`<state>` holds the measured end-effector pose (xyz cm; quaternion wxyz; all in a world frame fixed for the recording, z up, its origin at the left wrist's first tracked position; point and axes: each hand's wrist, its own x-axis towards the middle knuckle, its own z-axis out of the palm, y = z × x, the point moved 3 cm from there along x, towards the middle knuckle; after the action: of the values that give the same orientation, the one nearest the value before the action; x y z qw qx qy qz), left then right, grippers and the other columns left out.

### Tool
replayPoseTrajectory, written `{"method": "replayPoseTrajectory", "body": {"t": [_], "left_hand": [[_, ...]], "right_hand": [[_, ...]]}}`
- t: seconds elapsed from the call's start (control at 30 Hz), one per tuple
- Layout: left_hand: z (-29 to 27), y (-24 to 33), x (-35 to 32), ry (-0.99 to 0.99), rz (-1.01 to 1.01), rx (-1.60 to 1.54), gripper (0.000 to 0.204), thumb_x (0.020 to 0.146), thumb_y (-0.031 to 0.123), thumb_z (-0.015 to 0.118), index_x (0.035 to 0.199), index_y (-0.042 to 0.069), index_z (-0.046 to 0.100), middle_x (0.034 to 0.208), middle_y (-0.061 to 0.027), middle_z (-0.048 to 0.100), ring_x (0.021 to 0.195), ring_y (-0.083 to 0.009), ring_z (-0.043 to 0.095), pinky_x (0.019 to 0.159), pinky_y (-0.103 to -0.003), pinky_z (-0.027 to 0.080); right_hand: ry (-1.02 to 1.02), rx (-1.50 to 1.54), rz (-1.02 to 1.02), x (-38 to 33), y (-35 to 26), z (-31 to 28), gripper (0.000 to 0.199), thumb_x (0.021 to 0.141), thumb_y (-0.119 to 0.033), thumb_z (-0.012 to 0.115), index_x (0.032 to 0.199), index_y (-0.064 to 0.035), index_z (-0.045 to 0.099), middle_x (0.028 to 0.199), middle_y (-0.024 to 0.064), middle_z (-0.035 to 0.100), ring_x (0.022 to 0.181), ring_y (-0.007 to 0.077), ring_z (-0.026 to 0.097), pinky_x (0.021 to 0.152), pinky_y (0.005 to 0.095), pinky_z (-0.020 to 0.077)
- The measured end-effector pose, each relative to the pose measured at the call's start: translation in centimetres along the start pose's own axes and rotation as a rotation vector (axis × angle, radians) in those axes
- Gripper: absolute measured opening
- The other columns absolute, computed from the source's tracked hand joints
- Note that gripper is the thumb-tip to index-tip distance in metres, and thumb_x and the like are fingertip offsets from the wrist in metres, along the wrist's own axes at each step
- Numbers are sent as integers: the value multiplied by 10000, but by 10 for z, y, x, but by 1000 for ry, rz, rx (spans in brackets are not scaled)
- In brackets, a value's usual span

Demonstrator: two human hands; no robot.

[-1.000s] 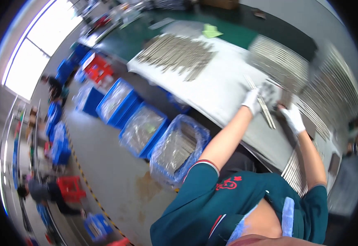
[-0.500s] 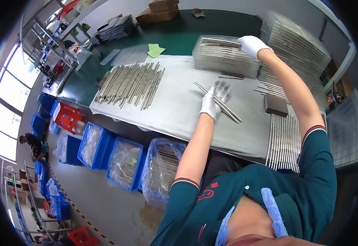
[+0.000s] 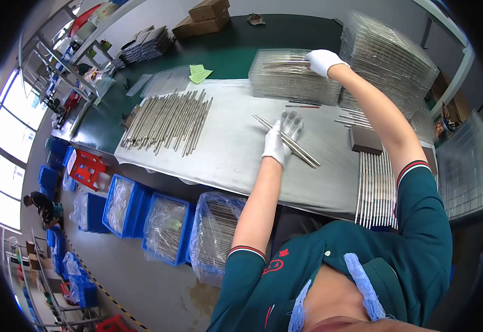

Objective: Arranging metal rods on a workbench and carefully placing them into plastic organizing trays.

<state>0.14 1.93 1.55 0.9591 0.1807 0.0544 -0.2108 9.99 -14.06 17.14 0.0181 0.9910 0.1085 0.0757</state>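
My left hand (image 3: 277, 143), in a white glove, is palm up over the grey-white cloth (image 3: 230, 160). A few thin metal rods (image 3: 304, 155) lie slantwise across its palm, under the thumb, while the fingers stretch out. My gloved right hand (image 3: 325, 62) reaches to the top of a stack of clear plastic trays (image 3: 291, 86). Its fingers are closed at the ends of several metal rods (image 3: 287, 63) lying on the top tray; the fingertips are partly hidden. Left of the hands, a wide pile of loose metal rods (image 3: 169, 123) rests on the cloth.
A taller stack of clear trays (image 3: 388, 55) stands at the back right. Near my right arm, a dark block (image 3: 366, 140) sits by a row of rods (image 3: 375, 191). Two thin pens or sticks (image 3: 303, 105) lie before the trays. Blue crates (image 3: 166, 227) line the table's front.
The whole view has shifted slightly, moving the scene a little left. Both hands keep nearly the same places and holds; the rods by the right hand show slightly differently.
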Motion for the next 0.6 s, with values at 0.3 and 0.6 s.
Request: {"method": "replayPoseTrajectory", "body": {"t": [0.3, 0.6], "left_hand": [[0, -3, -1, 26, -9, 9, 275, 929, 197, 328, 1114, 41, 459, 1119, -139, 513, 1022, -296, 516, 899, -441, 430], [3, -2, -5, 25, 15, 108, 285, 923, 203, 361, 1136, 31, 438, 1117, -137, 509, 1021, -282, 519, 900, -413, 435]], "right_hand": [[8, 51, 7, 10, 7, 7, 276, 774, -204, 572, 1019, -81, 604, 935, 151, 612, 876, 315, 575, 778, 369, 454], [-34, 71, 43, 28, 13, 11, 323, 746, -218, 617, 1047, -102, 599, 969, 131, 615, 916, 304, 577, 804, 368, 449]]}}
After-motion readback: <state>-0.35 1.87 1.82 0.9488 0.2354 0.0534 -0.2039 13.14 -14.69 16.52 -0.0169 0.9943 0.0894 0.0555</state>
